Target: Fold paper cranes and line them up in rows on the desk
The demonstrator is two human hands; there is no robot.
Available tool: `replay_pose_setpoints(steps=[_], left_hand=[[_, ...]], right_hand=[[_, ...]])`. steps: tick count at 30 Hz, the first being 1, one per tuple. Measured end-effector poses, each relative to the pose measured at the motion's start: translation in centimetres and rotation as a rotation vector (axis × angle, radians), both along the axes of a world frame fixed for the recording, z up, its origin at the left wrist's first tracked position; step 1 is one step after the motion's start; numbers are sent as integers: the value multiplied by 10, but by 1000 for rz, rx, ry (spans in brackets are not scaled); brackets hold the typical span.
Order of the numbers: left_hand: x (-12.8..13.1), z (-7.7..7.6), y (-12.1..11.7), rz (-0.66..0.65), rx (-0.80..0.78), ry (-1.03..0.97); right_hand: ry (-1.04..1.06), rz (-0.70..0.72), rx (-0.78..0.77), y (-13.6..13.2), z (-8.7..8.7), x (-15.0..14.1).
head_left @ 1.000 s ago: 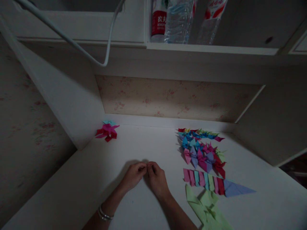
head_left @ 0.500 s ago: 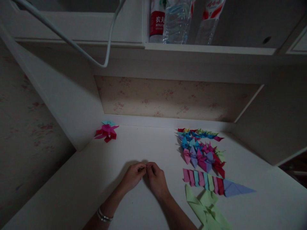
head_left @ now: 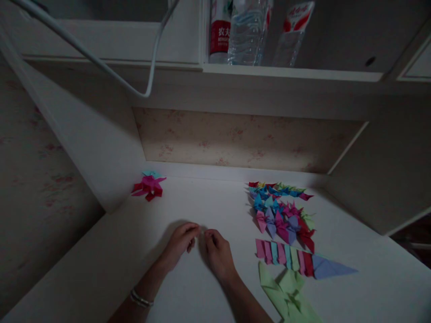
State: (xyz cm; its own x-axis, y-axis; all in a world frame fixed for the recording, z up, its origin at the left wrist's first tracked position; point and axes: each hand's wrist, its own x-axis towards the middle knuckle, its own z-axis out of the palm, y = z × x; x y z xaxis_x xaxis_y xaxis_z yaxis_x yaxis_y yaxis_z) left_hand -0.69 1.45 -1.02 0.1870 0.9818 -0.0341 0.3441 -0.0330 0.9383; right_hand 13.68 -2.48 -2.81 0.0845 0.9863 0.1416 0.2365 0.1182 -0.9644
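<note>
Over the middle of the white desk, my left hand (head_left: pixel 182 241) is closed, thumb and forefinger pinched together near the right hand. My right hand (head_left: pixel 219 252) curls closed a short gap away, its fingertips pressed together. Whatever either pinch holds, if anything, is too small or hidden to make out. To the right lies a cluster of colourful folded paper cranes (head_left: pixel 279 215). In front of it runs a row of folded paper strips (head_left: pixel 281 255) ending in a purple folded paper piece (head_left: pixel 332 266). Nearest me on that side sits a large light green folded paper (head_left: pixel 291 294).
A few pink, red and teal folded papers (head_left: pixel 150 185) lie at the desk's back left. Overhead, a shelf holds plastic bottles (head_left: pixel 247 33), and a white bent tube (head_left: pixel 148 89) hangs down. Side panels (head_left: pixel 77 130) close in the desk (head_left: pixel 202 206).
My left hand has drawn away to the left, opening a gap between the two hands. The right hand stays nearly in place. The papers have not moved on the desk.
</note>
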Motion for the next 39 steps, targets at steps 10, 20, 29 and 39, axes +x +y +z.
replay_pose_setpoints(steps=[10,20,29,39], left_hand=[[-75,25,119,597,160,532],[-90,12,135,651,103,754],[-73,27,119,495,204,655],[3,21,20,88,186,-10]], right_hand=[[-16,-3,-27,0,-1,0],[34,6,7,1,-3,1],[138,-2,-11,2,-1,3],[699,-98,-119,9,2,4]])
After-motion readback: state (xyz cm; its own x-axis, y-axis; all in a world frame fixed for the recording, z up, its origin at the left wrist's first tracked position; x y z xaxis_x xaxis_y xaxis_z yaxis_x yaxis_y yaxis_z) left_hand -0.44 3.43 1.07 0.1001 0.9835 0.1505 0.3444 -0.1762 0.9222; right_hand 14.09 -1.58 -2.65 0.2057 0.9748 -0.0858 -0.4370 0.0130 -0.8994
